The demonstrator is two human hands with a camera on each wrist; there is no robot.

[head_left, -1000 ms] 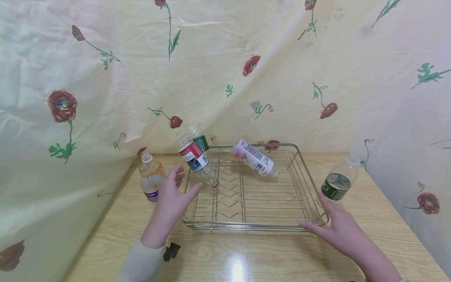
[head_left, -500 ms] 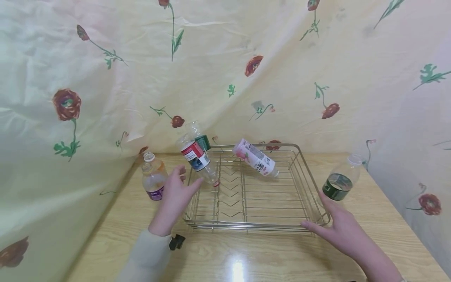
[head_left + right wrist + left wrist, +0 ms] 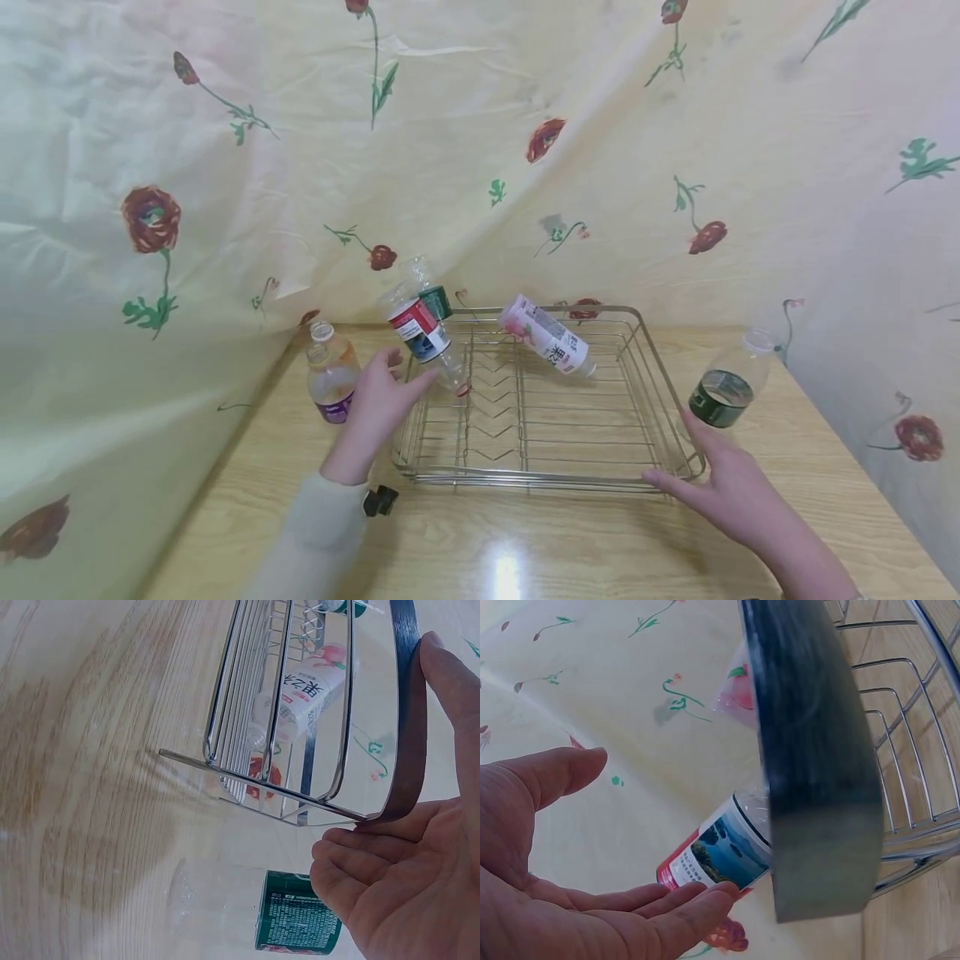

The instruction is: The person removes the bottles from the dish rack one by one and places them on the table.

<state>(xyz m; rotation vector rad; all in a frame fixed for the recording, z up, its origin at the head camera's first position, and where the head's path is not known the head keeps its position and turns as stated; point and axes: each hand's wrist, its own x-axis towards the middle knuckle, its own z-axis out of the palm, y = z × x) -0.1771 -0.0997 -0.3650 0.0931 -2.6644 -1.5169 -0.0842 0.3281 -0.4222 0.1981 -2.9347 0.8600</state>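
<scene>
A clear plastic bottle with a red, white and blue label (image 3: 420,332) leans neck-down into the left side of a metal wire dish rack (image 3: 555,480). Close to it, my left hand (image 3: 378,396) has thumb and fingers spread; whether the fingertips touch the label cannot be told. My right hand (image 3: 723,479) holds the rack's front right corner, the thumb on the front rim and the fingers at the side, as the right wrist view shows. A pink-and-white bottle (image 3: 551,340) lies slanted, neck-down, over the rack's back part. Another clear bottle with a green label (image 3: 435,302) is partly hidden behind the red-labelled one.
Left of the rack stand a bottle with a purple label (image 3: 333,407) and, partly behind it, an orange-tinted bottle (image 3: 347,354). A green-labelled bottle (image 3: 722,396) stands on the right. Flower-patterned cloth (image 3: 480,150) encloses the wooden table (image 3: 442,550) at the back and sides.
My left hand has moved slightly forward and right, nearer the red-labelled bottle. The right hand stays at the rack's corner. The head view has shifted a little.
</scene>
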